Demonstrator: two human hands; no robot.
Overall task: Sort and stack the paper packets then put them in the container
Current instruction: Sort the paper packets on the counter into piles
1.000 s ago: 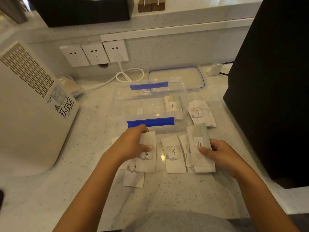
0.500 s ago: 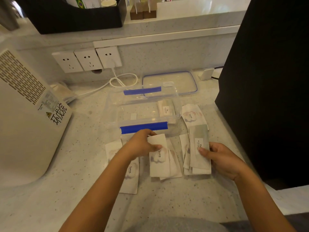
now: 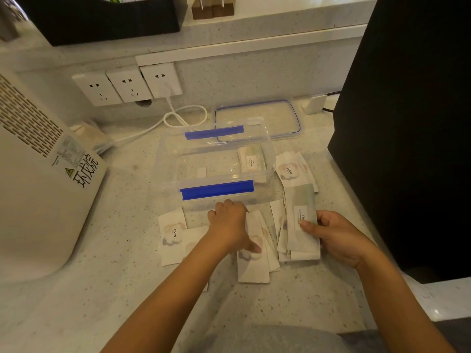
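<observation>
Sorting only partly done, by the look of it. One packet (image 3: 251, 161) already inside the clear container (image 3: 178, 159), at its right end; the rest of the box bare but for a small white label. Lid (image 3: 257, 121) off, lying flat behind the container toward the tabletop's (image 3: 122, 289) back edge.

Left to do, judged from the spread: gathering the loose packets in front of the container near the front edge, squaring them into stacks, loading them.

Left hand (image 3: 229, 225) pressed down on a small fanned pile (image 3: 254, 266), thumb laid across the top packet; grip clamping rather than lifting. Right hand (image 3: 334, 235) closed on a greenish stack (image 3: 300, 220), thumb on top, fingers underneath.

More "love" packets (image 3: 173, 233) lay just left of the left hand, one partly under the arm. Another few (image 3: 293, 169) lay beside the container's right end.

Packets thin, flat, white or pale green, printed with a soft blotch and small text; likely slippery when stacked.
</observation>
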